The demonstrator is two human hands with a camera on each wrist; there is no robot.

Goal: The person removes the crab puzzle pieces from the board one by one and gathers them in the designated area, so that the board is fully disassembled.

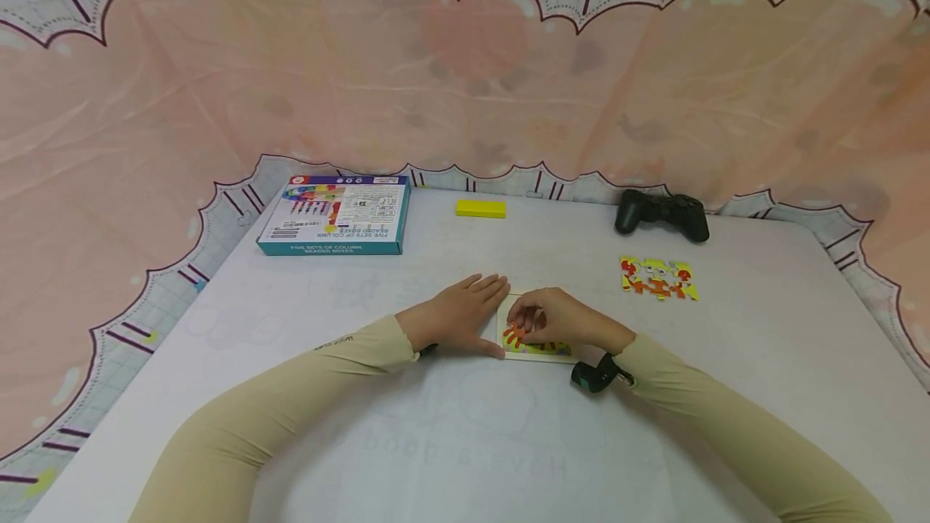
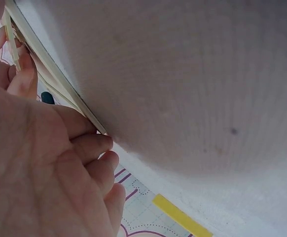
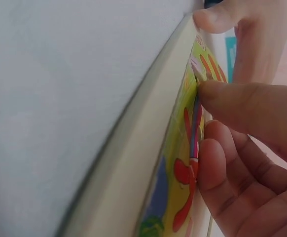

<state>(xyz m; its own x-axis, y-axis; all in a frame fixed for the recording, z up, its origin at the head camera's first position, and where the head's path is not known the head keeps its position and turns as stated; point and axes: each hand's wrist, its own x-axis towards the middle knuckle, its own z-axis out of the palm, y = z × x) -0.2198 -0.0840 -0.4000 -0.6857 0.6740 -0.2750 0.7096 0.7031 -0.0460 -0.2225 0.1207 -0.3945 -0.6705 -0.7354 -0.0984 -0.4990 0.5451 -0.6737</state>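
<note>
A small puzzle board [image 1: 538, 357] with a pale frame lies on the table between both hands. My left hand [image 1: 465, 315] rests flat at its left side, fingers straight and thumb at the near corner. In the left wrist view, the fingertips [image 2: 104, 143] sit right at the frame's edge. Over the board, my right hand [image 1: 563, 319] pinches a puzzle piece [image 1: 515, 336] with orange shapes on it between thumb and fingers. That piece is tilted against the picture in the right wrist view, and the fingers hide part of it. Yellow, red and blue artwork [image 3: 183, 173] shows under the hand.
Several loose puzzle pieces [image 1: 659, 278] lie grouped to the right of the board. Behind them is a black game controller [image 1: 661, 215]. A yellow block [image 1: 480, 209] lies at the back, with a flat teal-sided box [image 1: 336, 216] to its left. A patterned cloth [image 1: 465, 87] hangs behind the table.
</note>
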